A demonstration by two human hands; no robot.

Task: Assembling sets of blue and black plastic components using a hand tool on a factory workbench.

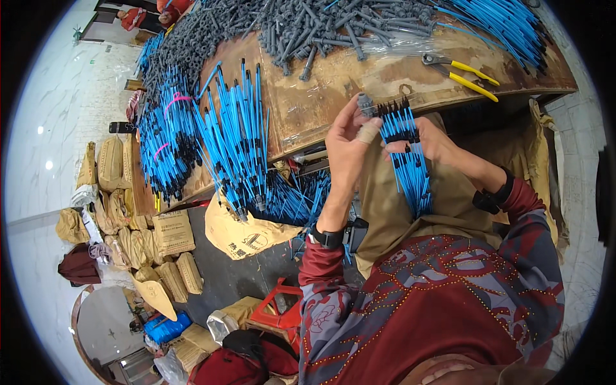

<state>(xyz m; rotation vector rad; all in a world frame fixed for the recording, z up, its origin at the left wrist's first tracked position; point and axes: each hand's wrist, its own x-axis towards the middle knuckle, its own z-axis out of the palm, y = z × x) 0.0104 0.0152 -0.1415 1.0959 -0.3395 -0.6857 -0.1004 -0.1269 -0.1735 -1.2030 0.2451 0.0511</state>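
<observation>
While closed tight round a bundle of thin blue sheathed rods with black tips (408, 160), keeps the right hand (431, 145) just off the near edge of the worn brown wooden tabletop (333, 90), over the lap. Holds that bundle upright, black tips up and roughly level, probably so that each tip can be met singly from above. Lets the long blue ends hang down past the wrist, free of the table.

Pinches a small grey ribbed plastic plug (364, 102) between the thumb and first fingers of the left hand (350, 147), with the remaining fingers loosely curled. Brings the plug right beside the leftmost black tips; touching or a hair apart, cannot tell. Shows a pale strip of tape (369, 133) wound round one left finger, seemingly as a guard against rubbing.

Leaves a pair of pliers with yellow handles (463, 74) flat near the near edge toward the right corner, apart from both hands yet likely within reach. Keeps a heap of loose grey plastic plugs (321, 29) along the far edge, directly beyond the hands, handy for picking. Spreads more blue rods with black ends (237, 138) over the left end of the tabletop, some spilling over its edge, one batch bound with a pink tie (176, 98). Stacks tan paper sacks (109, 170) on the floor beyond the left end, and sets a red plastic stool (276, 308) below, beside the left elbow.
</observation>
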